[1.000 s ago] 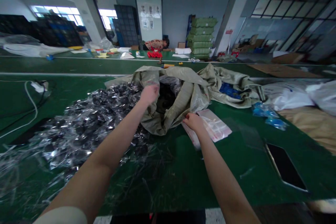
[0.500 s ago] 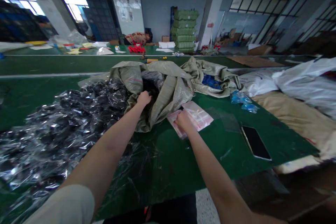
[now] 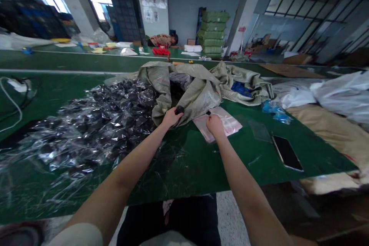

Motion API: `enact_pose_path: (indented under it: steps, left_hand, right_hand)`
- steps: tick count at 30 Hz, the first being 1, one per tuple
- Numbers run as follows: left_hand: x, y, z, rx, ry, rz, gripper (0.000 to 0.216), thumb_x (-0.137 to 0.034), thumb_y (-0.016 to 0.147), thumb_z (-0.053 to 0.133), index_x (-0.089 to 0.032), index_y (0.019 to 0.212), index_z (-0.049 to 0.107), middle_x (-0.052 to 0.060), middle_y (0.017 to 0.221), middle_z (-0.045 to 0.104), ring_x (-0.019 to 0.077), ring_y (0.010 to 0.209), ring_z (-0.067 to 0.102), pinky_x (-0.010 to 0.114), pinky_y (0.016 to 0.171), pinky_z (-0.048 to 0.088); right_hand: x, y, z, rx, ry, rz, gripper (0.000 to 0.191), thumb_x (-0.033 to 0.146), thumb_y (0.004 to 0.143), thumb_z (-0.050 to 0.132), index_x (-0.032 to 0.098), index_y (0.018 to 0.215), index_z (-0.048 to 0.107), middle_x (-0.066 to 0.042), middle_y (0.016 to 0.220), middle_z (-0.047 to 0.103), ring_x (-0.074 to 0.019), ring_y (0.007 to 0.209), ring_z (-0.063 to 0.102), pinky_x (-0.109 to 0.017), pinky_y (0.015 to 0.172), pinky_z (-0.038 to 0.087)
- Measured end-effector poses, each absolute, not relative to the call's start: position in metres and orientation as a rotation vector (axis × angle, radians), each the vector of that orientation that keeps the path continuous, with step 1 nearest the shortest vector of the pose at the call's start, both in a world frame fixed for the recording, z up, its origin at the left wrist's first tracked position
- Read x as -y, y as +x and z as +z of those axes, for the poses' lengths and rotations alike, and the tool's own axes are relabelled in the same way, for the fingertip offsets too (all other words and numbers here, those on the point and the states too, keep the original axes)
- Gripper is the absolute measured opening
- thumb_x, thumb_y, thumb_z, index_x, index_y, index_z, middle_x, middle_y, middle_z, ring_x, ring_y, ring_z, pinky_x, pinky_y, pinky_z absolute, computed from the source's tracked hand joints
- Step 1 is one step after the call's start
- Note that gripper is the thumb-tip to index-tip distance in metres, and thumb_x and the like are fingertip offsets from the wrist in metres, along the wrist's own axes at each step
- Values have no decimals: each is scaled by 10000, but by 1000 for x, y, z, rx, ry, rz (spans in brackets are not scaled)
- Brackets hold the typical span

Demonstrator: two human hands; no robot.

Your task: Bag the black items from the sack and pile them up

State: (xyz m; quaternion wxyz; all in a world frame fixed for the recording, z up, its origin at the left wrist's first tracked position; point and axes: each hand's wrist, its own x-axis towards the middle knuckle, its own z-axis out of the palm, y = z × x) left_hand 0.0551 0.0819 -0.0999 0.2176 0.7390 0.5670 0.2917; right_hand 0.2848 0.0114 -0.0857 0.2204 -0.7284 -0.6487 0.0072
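My left hand (image 3: 171, 117) is closed on a small rounded black piece (image 3: 179, 110), just in front of the mouth of an olive woven sack (image 3: 198, 92). Dark contents show faintly inside the sack. My right hand (image 3: 215, 125) rests with curled fingers on a stack of clear plastic bags (image 3: 230, 126) with pinkish edges. A tiny black object lies by its fingertips; what the fingers grip is hidden. To the left spreads a large heap of black pieces in clear wrappers (image 3: 115, 111).
A phone (image 3: 286, 153) lies on the green table (image 3: 190, 173) at right. Blue pieces in clear bags (image 3: 276, 111) sit beyond it, near a second sack (image 3: 253, 96). White and tan sacks stand at far right. A cable (image 3: 13, 103) lies at left. Another person (image 3: 161, 40) bends over the far table.
My left hand has come out of the sack's mouth toward me, and a black piece now shows in it. My right hand stays at the bag stack. The view has turned slightly left.
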Motion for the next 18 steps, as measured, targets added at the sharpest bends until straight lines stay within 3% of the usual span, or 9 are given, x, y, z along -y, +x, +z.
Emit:
enact_pose_path:
  steps: [3, 6, 9, 13, 18]
  left_hand:
    - [-87, 43, -90, -1590, 2033, 776, 409, -432, 813, 641, -98, 1048, 670, 140, 1013, 712, 242, 886, 653, 305, 761, 478]
    - [-75, 32, -84, -1516, 2096, 714, 413, -420, 741, 719, -160, 1059, 679, 84, 1005, 719, 229, 884, 658, 290, 758, 485]
    - [-54, 28, -90, -1460, 2171, 640, 415, -308, 657, 793, -214, 1051, 702, 68, 1029, 711, 253, 911, 664, 313, 798, 493]
    - [-47, 26, -104, -1521, 2217, 670, 487, -194, 726, 713, -240, 1206, 646, 125, 1266, 602, 318, 1051, 639, 417, 910, 471]
    - [-77, 10, -96, -1297, 2229, 640, 504, -240, 577, 839, -196, 1062, 708, 86, 1101, 693, 259, 990, 650, 328, 883, 496]
  right_hand:
    - [-4, 275, -70, 1530, -1717, 123, 260, 256, 894, 464, 117, 980, 666, -165, 1013, 707, -247, 960, 654, -376, 909, 485]
    - [-7, 254, -55, 1117, -1184, 613, 147, 327, 777, 610, 186, 810, 628, -50, 816, 712, -208, 817, 680, -374, 829, 545]
    - [-17, 229, -43, 837, -865, 1033, 76, 256, 718, 636, 200, 756, 600, -19, 783, 714, -191, 774, 702, -351, 772, 576]
    - [-36, 205, -42, 724, -761, 1251, 40, 186, 709, 626, 181, 748, 630, -31, 779, 723, -175, 773, 713, -313, 761, 587]
    - [-56, 189, -58, 812, -792, 1351, 57, 217, 709, 654, 177, 750, 656, -29, 780, 728, -174, 781, 714, -310, 802, 580]
